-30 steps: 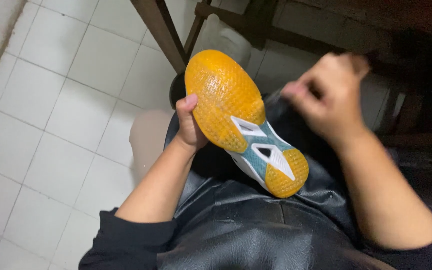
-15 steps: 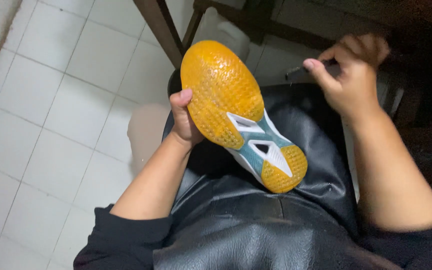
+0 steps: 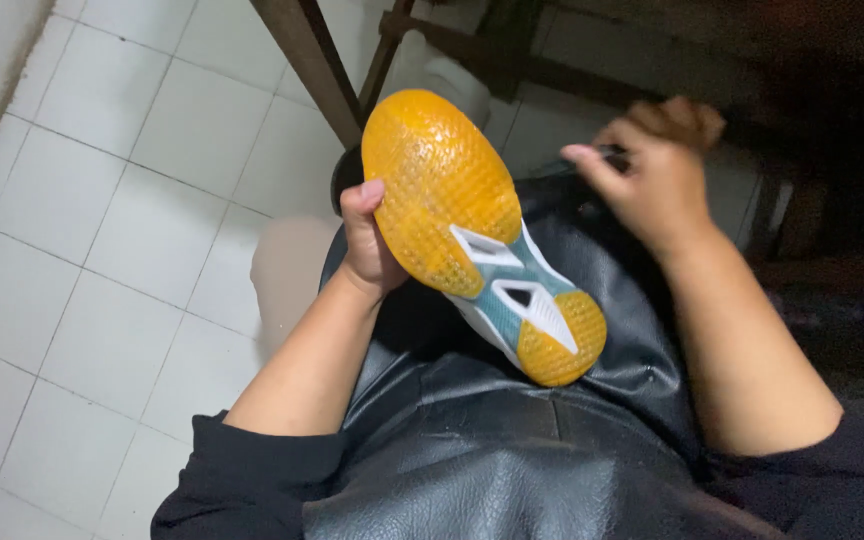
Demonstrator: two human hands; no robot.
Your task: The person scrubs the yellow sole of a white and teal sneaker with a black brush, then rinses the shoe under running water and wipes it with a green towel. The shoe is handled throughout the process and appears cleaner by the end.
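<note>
The left hand (image 3: pixel 370 240) gripped a sports shoe (image 3: pixel 477 230) at the forefoot edge, thumb pressed on the orange sole and fingers wrapped behind the upper, out of view. The shoe was held sole-up, near the centre of the frame, above the person's lap. Its long axis ran diagonally from the toe at upper centre-left down to the heel at centre-right. The forefoot tread was orange with a fine diamond pattern; the midfoot showed teal and white shank panels; the heel pad was orange again.

The right hand (image 3: pixel 657 175) was in the upper right of the frame, apart from the shoe, to the right of the forefoot. Its fingers were curled narrowly around a thin dark object (image 3: pixel 607 155), only a short part of which showed beside the forefinger; its kind could not be determined, and the hand was somewhat blurred. The left hand was the one in contact with the shoe; the right hand was near but not touching, with the heel end lying below and left of it.

Under the shoe lay a black leather-like apron (image 3: pixel 492 440) covering the lap. Both forearms were bare, with dark sleeves pushed up at the lower edge of the frame. The floor (image 3: pixel 112 200) of white tiles filled the left side. Dark wooden furniture legs (image 3: pixel 307 55) crossed the top of the frame, with a pale object partly hidden behind them.
</note>
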